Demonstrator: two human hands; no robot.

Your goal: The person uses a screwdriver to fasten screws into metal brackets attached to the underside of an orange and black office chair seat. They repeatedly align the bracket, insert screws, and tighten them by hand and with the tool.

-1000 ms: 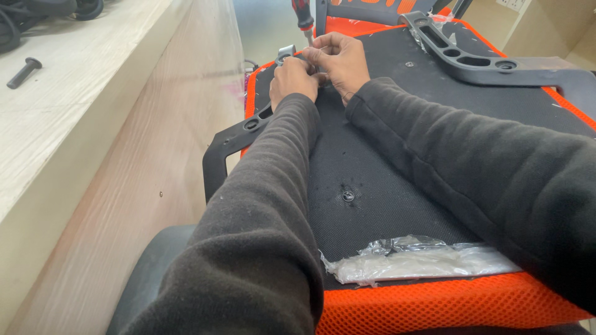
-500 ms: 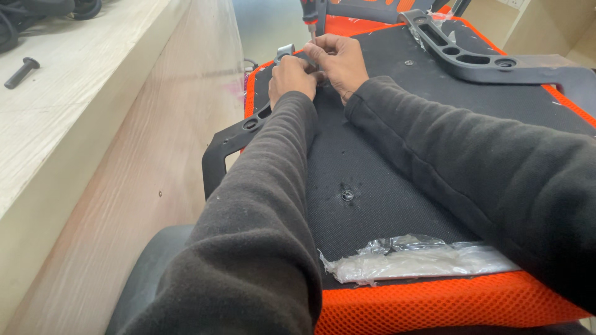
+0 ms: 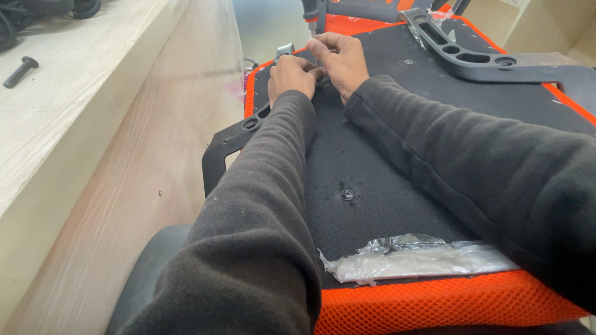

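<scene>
Over the last second your left hand [image 3: 292, 74] and right hand [image 3: 338, 59] barely moved, both pinched shut together on a small fitting I couldn't make out, at the far edge of the black seat base [image 3: 372, 180], beside the armrest bracket [image 3: 233, 146].

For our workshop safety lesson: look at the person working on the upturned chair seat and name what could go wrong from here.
1. Both hands, left hand and right hand, pinch something small at the far edge of the seat; it could slip and fall out of reach.
2. The loose bolt on the wooden bench might roll off.
3. The crumpled plastic wrap under the right sleeve could snag or slide.
</scene>
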